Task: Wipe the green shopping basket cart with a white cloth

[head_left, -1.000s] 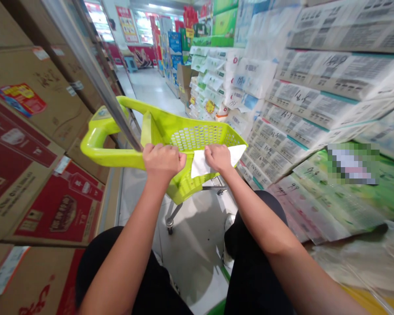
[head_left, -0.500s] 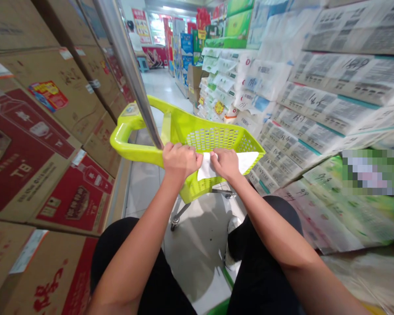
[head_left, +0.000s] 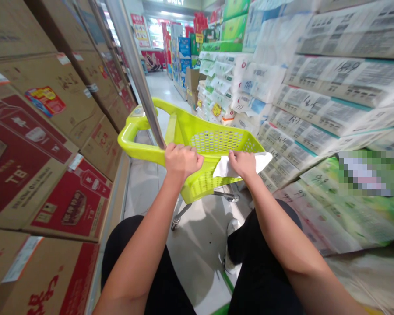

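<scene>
A lime-green plastic shopping cart (head_left: 213,127) with perforated sides stands before my knees. My left hand (head_left: 181,161) is closed around the cart's near rim, just right of where a metal pole (head_left: 136,74) meets it. My right hand (head_left: 243,164) grips a white cloth (head_left: 223,167), pressing it on the same rim farther right. The cloth hangs over both sides of that hand; whether it is paper or fabric I cannot tell for certain. The fingertips of both hands are hidden behind the rim.
Stacked cardboard cartons (head_left: 49,118) line the left side. Piled packs of tissue paper (head_left: 328,83) rise on the right, with green packs (head_left: 354,197) lower down. The cart's wheel (head_left: 175,223) rests on the tiled floor (head_left: 197,249). An aisle runs ahead, past blue boxes (head_left: 184,57).
My right hand has slid rightward along the rim with the white cloth, away from my left hand. My left hand keeps its hold on the cart. The view has shifted slightly.
</scene>
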Available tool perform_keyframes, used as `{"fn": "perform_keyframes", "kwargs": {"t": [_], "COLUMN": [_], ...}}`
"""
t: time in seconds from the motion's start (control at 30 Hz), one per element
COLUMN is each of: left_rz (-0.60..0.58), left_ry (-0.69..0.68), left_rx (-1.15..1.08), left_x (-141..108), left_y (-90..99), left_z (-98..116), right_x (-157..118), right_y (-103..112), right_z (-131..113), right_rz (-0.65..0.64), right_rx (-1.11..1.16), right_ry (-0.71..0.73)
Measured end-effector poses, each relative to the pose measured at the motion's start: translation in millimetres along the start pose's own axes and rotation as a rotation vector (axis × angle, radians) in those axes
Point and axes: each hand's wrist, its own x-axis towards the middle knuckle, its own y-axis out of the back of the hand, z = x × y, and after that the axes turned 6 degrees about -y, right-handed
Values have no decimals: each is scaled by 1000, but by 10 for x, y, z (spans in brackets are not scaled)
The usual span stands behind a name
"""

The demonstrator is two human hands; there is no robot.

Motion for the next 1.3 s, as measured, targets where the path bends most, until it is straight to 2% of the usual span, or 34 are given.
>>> {"fn": "perform_keyframes", "kwargs": {"t": [0.13, 0.2, 0.27, 0.4, 0.5, 0.6, 0.7, 0.77, 0.8, 0.97, 1.07, 1.2, 1.3], "left_rz": [8, 1, -2, -3, -3, 19, 51, 63, 65, 35, 30, 17, -7], "left_ry": [1, 3, 15, 16, -9, -13, -3, -3, -4, -17, -28, -45, -41], "left_rx": [0, -8, -27, -39, 6, 20, 3, -6, -6, 6, -1, -25, -17], "left_x": [21, 34, 48, 77, 88, 84, 76, 74, 75, 84, 74, 45, 37], "left_y": [-47, -57, -61, -65, -77, -106, -139, -149, -149, -111, -72, -25, -19], "left_z": [-24, -41, -49, -30, -12, -19, -47, -64, -68, -17, 76, 181, 177], "right_x": [-182, -206, -174, -86, -120, -227, -315, -314, -292, -132, -162, -337, -380], "right_y": [33, 37, 26, -38, -72, -53, -3, 25, 34, 23, -5, -7, 5], "right_z": [-132, -115, -38, 116, 115, 44, -10, -1, 19, 101, -61, -470, -605], "right_rz": [50, 80, 96, 196, 254, 222, 153, 117, 105, 92, 158, 227, 235], "right_rx": [87, 104, 99, 107, 119, 149, 183, 160, 131, 30, 87, 226, 241], "right_ry": [244, 300, 261, 73, 58, 160, 362, 406, 366, -24, -14, 215, 328]}}
